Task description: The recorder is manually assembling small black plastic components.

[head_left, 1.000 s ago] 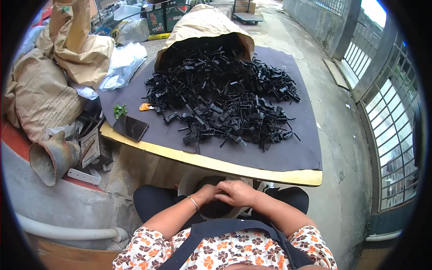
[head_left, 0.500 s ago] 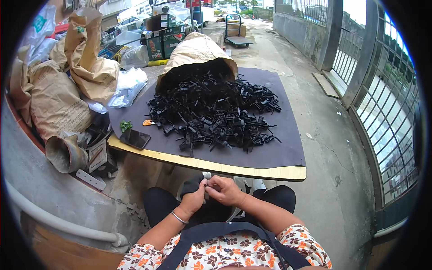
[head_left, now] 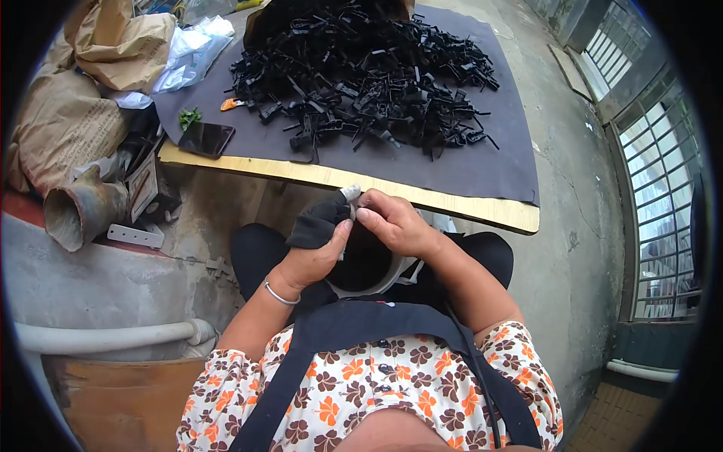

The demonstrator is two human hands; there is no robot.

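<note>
Black cloth hides most of the left hand.

"Any lettering legible from your end?"
"None I can read; I see only small dark print on the brown paper bag at far left, too blurred to make out."

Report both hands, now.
Left hand: open or closed can't be told; black fabric at its fingers.
Right hand: closed in a pinch; contents can't be told.
</note>
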